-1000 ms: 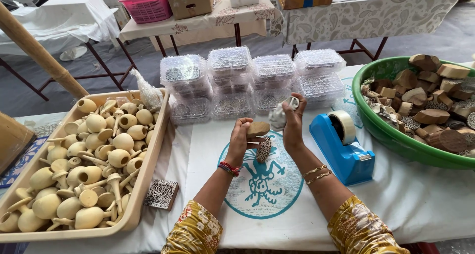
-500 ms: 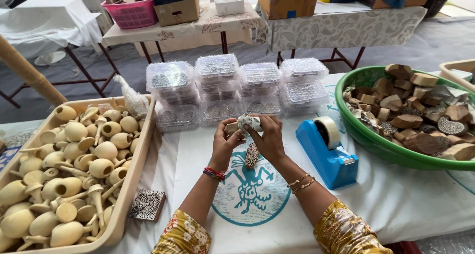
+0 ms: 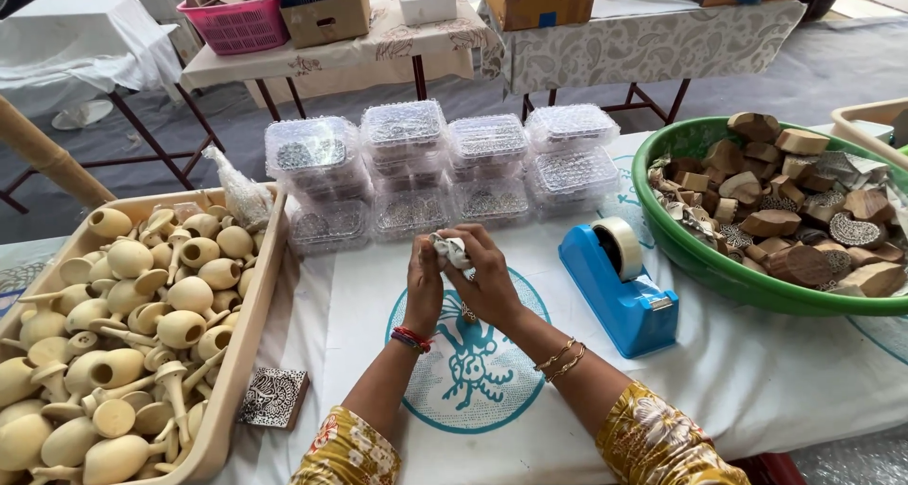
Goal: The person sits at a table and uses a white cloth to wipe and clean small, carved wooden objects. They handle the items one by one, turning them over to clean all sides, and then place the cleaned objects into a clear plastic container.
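Two hands up, left hand (image 3: 423,282) and right hand (image 3: 489,279), one small white wrapped piece (image 3: 452,249) between them. One blue tape dispenser (image 3: 617,286) w/ one roll. One green basin (image 3: 705,258), wooden blocks (image 3: 771,223) in it, approx two dozen showing, can't count exact. Clear plastic boxes (image 3: 405,130): four stacks, each approx three high. One wooden tray (image 3: 248,334), pale wooden knobs (image 3: 130,258) by the dozens. One carved stamp block (image 3: 272,396) lying loose
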